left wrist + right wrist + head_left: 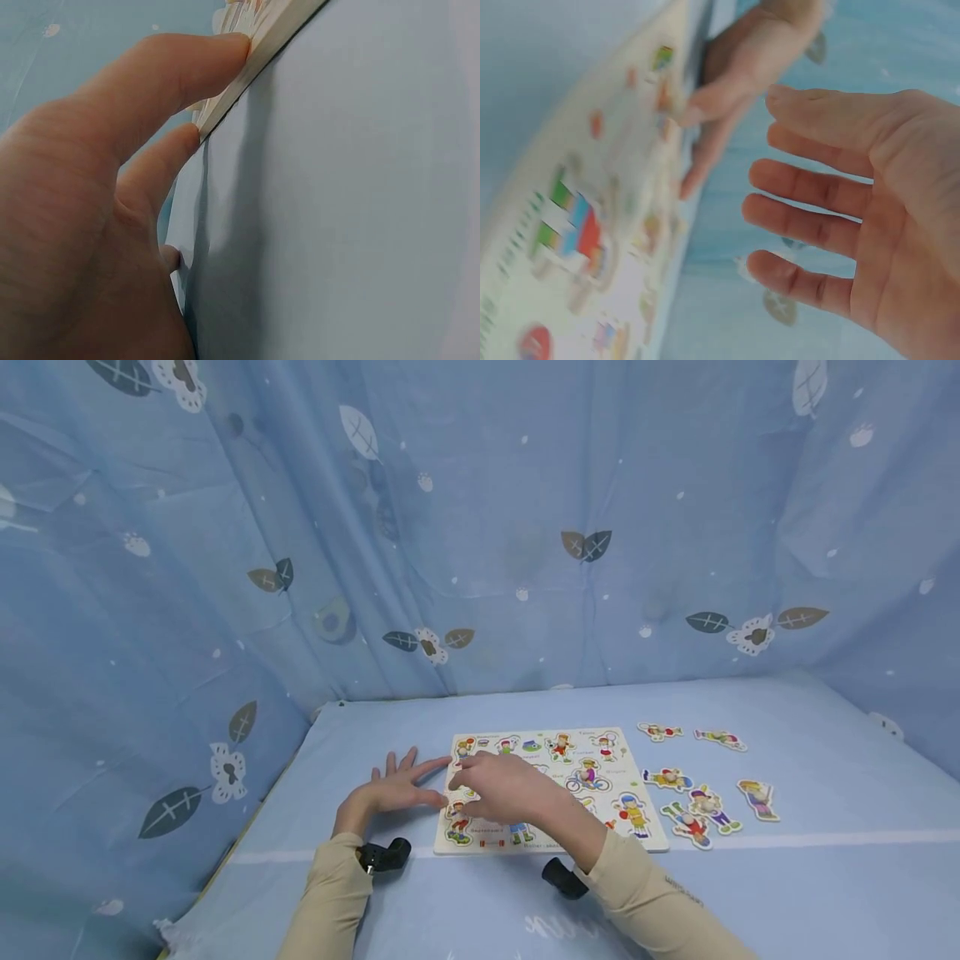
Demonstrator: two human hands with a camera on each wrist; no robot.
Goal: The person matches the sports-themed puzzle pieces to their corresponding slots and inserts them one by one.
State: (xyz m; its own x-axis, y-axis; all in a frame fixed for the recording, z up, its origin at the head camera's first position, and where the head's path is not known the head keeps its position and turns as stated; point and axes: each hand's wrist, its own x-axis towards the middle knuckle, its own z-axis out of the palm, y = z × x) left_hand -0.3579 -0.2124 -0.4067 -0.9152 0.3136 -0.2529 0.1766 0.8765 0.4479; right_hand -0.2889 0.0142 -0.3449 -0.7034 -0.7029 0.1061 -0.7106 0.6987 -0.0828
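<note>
1. Your left hand [392, 789] lay flat, fingers straight, touching the puzzle board's [550, 787] left edge.
2. Your right hand [504, 788] hovered over the board's left part, fingers relaxed, holding nothing.
3. Loose puzzle pieces [701, 779] lay right of the board.

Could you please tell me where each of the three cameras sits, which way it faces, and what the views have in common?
Head: worn on the head, facing forward and down at the puzzle board and loose puzzle pieces; both hands and sleeves show.
Left wrist: low along the left hand, whose fingers touch the board's edge.
Right wrist: beside the open right hand, facing across the board.
Shared: the board appears in all three views; the left hand too.
</note>
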